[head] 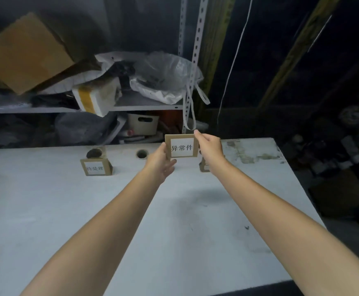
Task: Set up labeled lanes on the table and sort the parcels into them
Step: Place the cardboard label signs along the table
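arms: both bare, elbow to wrist | left hand (159, 162): bare | right hand (210, 148): bare

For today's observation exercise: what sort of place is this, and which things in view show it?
Probably a parcel storeroom: a metal shelf crammed with plastic bags and a cardboard box, and a white table with a standing label sign, while the left hand and right hand hold a second sign.

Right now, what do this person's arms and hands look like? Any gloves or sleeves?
Nothing worn shows. The left hand and right hand have no gloves, the fingers are uncovered, and no sleeve, watch or bracelet appears anywhere up to the picture's lower edge.
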Demonstrator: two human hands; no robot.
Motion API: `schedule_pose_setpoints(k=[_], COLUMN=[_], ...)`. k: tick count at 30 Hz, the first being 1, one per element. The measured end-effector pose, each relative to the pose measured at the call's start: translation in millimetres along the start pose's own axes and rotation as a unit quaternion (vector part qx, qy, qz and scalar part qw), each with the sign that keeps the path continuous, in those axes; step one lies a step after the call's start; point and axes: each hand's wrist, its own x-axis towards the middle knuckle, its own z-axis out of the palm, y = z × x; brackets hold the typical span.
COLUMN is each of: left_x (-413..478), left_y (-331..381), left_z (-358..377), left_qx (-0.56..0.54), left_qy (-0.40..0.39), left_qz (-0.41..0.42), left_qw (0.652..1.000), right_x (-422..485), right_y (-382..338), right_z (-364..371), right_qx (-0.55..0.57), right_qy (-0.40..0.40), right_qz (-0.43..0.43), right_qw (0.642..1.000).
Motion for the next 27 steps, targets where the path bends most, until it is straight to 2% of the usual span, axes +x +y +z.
schedule_pose_setpoints(k=[4, 11, 21, 27], left_x=[-4, 19, 44, 78], left_y=[-18, -55, -108, -147], left_z=[48, 108, 199, 259], left_qx=[0.008, 0.026, 0.034, 0.052], left_qy=[-0.011, -0.055, -0.013, 0.029], left_qz=[-0.006, -0.049, -0.076, -0.055], left_qw=[1.000, 0.997, 0.996, 0.997], right_x=[4, 23, 75, 133], right_y=[10, 52, 115, 159], right_z=[-41, -100, -177, -229], right_qx=[0.007, 0.025, 0.041, 0.044], right_qy=[0.018, 0.100, 0.112, 0.073], right_qz=[0.018, 0.041, 0.057, 0.069], right_qw=[1.000, 0.994, 0.991, 0.994])
